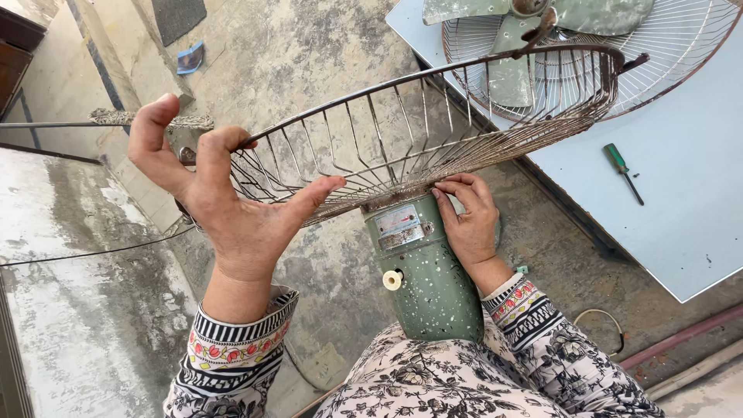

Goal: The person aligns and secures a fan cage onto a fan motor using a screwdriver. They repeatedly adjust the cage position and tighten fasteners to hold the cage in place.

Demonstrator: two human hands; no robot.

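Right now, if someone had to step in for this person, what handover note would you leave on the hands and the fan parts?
Left hand: open palm pressed on the rim of the rusty wire fan guard, steadying it.
Right hand: fingers at the joint where the guard meets the green motor housing, which rests on the lap.
Done: the other guard with the blades lies apart on the light-blue board, beside a green-handled screwdriver.
Left: this guard sits on the motor; whether it is fastened cannot be told.
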